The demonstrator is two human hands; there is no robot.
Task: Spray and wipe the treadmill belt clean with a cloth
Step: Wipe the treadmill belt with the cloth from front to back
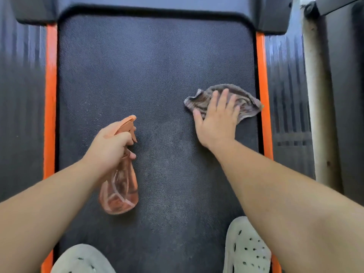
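Note:
The dark textured treadmill belt (153,75) fills the middle of the view, with a paler dusty patch down its centre. My left hand (109,146) grips the neck of a translucent orange spray bottle (120,192), nozzle pointing away over the belt. My right hand (218,117) presses flat, fingers spread, on a crumpled grey-brown cloth (246,101) lying on the belt close to its right edge.
Orange side strips (50,99) (263,91) border the belt, with ribbed black foot rails (21,107) outside them. A black motor cover (153,4) closes the far end. Two pale perforated clogs (246,251) (82,261) stand on the belt near me. A whitish post (317,107) runs along the right.

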